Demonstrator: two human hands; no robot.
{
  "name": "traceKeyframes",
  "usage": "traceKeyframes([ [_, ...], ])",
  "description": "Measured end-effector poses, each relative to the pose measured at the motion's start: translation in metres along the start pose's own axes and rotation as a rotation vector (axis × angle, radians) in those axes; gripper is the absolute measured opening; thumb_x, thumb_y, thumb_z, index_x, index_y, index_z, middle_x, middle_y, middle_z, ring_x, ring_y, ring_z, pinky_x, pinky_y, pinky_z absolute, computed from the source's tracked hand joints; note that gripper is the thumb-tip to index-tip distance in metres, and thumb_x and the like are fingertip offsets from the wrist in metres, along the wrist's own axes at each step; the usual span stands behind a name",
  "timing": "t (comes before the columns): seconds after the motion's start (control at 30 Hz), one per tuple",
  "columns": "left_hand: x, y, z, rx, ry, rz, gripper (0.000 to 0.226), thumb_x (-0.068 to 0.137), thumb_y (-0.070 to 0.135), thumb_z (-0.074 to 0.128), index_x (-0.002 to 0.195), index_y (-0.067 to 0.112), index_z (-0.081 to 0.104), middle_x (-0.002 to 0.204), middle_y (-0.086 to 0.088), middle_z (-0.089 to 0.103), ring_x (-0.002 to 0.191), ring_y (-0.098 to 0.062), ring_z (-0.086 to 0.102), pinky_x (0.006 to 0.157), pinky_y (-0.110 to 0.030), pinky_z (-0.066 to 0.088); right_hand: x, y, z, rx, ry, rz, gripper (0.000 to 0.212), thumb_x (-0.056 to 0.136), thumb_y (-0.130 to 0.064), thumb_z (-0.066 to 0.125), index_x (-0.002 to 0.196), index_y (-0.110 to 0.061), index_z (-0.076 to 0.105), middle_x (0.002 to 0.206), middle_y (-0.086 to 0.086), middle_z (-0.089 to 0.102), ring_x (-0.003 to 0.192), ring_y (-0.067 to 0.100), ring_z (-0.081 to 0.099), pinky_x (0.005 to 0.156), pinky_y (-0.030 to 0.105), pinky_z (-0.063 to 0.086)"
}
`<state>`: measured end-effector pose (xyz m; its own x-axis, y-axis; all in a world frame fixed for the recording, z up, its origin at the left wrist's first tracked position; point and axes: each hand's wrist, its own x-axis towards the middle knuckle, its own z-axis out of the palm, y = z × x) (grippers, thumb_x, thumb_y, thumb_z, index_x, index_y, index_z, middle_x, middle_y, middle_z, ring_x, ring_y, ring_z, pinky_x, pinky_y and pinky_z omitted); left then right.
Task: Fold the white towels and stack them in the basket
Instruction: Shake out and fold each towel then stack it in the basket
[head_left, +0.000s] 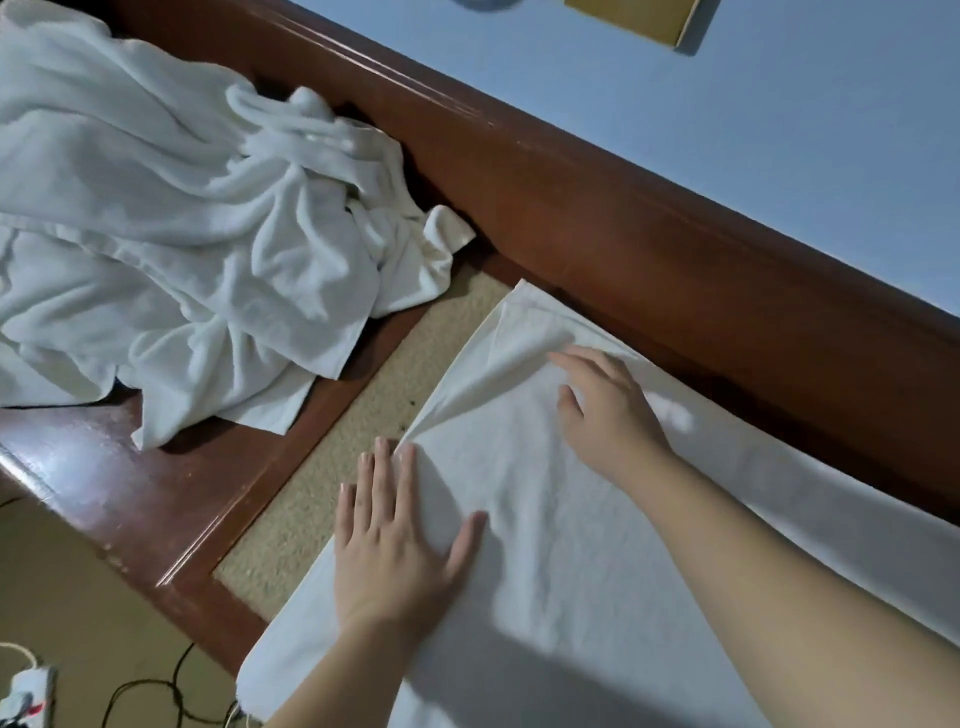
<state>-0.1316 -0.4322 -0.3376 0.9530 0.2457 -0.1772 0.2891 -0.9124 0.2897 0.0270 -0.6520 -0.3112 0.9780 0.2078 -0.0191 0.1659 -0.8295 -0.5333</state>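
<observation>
A white towel (561, 561) lies spread across a wooden table, running from the lower left to the right edge. My left hand (395, 545) presses flat on its near left edge, fingers straight. My right hand (608, 405) rests on the towel farther back, fingers spread, where the cloth wrinkles toward a folded-over corner (524, 322). A heap of crumpled white towels (171, 223) covers the table's upper left. No basket is in view.
The table (171, 519) has a dark wood frame with a beige inset panel (395, 379). A raised wooden rail (649, 228) runs along its far side against a blue wall. On the floor at lower left lie a power strip (28, 696) and black cables (176, 686).
</observation>
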Motion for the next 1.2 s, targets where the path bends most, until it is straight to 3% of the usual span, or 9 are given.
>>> traceKeyframes([
  [0.1,0.003,-0.002,0.008,0.001,0.021,0.005,0.108,0.086,0.093,0.025,0.168,0.028,-0.003,0.175,0.004,-0.010,0.160,-0.013,-0.015,0.131,-0.044,-0.001,0.066,-0.022,-0.005,-0.071,-0.035,-0.033,0.040,0.103,-0.020,0.052,0.142,-0.022,0.060,0.138,0.000,0.059,0.127,0.026,0.050,0.109,0.044,0.043],
  [0.27,0.007,-0.004,0.013,-0.019,0.009,0.008,0.108,0.085,0.091,0.036,0.168,0.025,0.014,0.176,0.001,0.003,0.162,-0.016,-0.001,0.130,-0.046,0.007,0.128,-0.029,-0.018,-0.235,-0.397,0.184,0.034,0.094,-0.041,0.059,0.126,-0.032,0.063,0.126,-0.002,0.052,0.106,0.024,0.060,0.093,0.043,0.055],
  [0.43,0.008,-0.006,0.016,-0.022,0.047,0.021,0.106,0.085,0.088,0.044,0.166,0.024,0.023,0.175,0.000,0.010,0.162,-0.018,0.006,0.128,-0.050,0.014,0.139,-0.025,-0.010,-0.392,-0.396,0.155,0.033,0.095,-0.038,0.062,0.125,-0.025,0.062,0.129,0.006,0.056,0.118,0.030,0.058,0.102,0.043,0.049],
  [0.53,0.009,-0.006,0.016,-0.007,0.051,0.021,0.105,0.085,0.087,0.044,0.166,0.022,0.025,0.175,-0.002,0.013,0.162,-0.021,0.009,0.128,-0.051,0.016,0.135,-0.024,-0.006,-0.380,-0.346,0.161,0.027,0.101,-0.043,0.053,0.120,-0.024,0.059,0.129,0.006,0.059,0.123,0.032,0.056,0.104,0.048,0.045],
  [0.67,0.007,-0.007,0.017,0.003,0.058,0.013,0.104,0.085,0.086,0.046,0.165,0.022,0.029,0.174,-0.003,0.016,0.162,-0.021,0.010,0.128,-0.051,0.018,0.133,-0.022,-0.005,-0.211,-0.175,0.121,0.019,0.104,-0.039,0.053,0.107,-0.020,0.052,0.114,0.004,0.063,0.106,0.030,0.060,0.082,0.041,0.048],
  [0.77,0.007,-0.006,0.016,0.012,0.049,0.009,0.102,0.085,0.087,0.042,0.165,0.025,0.028,0.174,-0.001,0.014,0.162,-0.019,0.008,0.129,-0.048,0.014,0.131,-0.020,0.011,-0.419,0.073,-0.007,0.017,0.104,-0.032,0.059,0.103,-0.015,0.055,0.099,0.009,0.065,0.088,0.033,0.066,0.063,0.039,0.045],
  [0.87,0.006,-0.004,0.014,0.011,0.045,-0.002,0.101,0.085,0.090,0.037,0.166,0.031,0.024,0.175,0.000,0.011,0.162,-0.018,0.004,0.130,-0.046,0.010,0.124,-0.015,0.030,-0.647,0.186,-0.076,0.023,0.090,-0.021,0.079,0.087,-0.014,0.057,0.074,0.008,0.063,0.061,0.033,0.065,0.048,0.029,0.028],
  [1.03,0.005,-0.004,0.009,-0.018,0.057,-0.019,0.103,0.083,0.093,0.036,0.166,0.035,0.017,0.176,-0.002,0.003,0.161,-0.017,-0.008,0.131,-0.040,-0.004,0.121,-0.022,0.030,-0.631,0.183,-0.018,0.016,0.090,-0.016,0.075,0.096,-0.016,0.061,0.084,0.007,0.063,0.073,0.033,0.066,0.056,0.036,0.033],
  [1.2,0.007,-0.007,0.004,-0.052,0.036,-0.041,0.108,0.082,0.097,0.028,0.167,0.032,0.013,0.176,-0.001,0.000,0.161,-0.017,-0.010,0.130,-0.039,-0.007,0.034,-0.036,0.006,-0.294,0.220,0.143,0.030,0.095,-0.033,0.064,0.121,-0.018,0.061,0.114,0.007,0.063,0.108,0.032,0.060,0.087,0.047,0.047],
])
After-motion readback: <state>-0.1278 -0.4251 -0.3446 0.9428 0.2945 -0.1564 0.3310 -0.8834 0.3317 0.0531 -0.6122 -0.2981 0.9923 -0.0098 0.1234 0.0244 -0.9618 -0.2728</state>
